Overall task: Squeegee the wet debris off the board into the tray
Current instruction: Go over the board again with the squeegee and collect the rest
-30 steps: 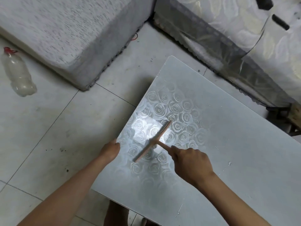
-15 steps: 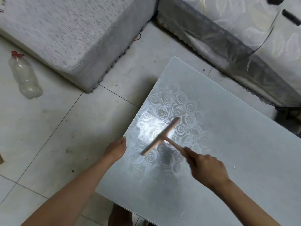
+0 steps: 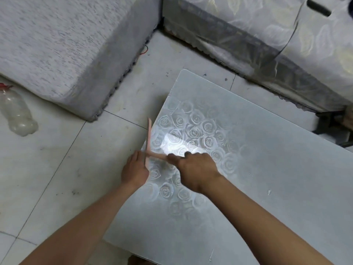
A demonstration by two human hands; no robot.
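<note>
Squeegee (image 3: 149, 135) at board (image 3: 267, 169) edge, right hand (image 3: 194, 169) gripping.

The board (image 3: 277, 178) is smooth and glossy, rose-patterned, with a wet shine. The squeegee (image 3: 149, 134) looks like matt pink plastic. The floor (image 3: 57, 178) is smooth tile, the bottle (image 3: 16, 113) cloudy plastic, the cover (image 3: 57, 44) coarse cloth.

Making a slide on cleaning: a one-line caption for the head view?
Right hand grips a squeegee, its blade at the board's left edge, beside the left hand.
</note>
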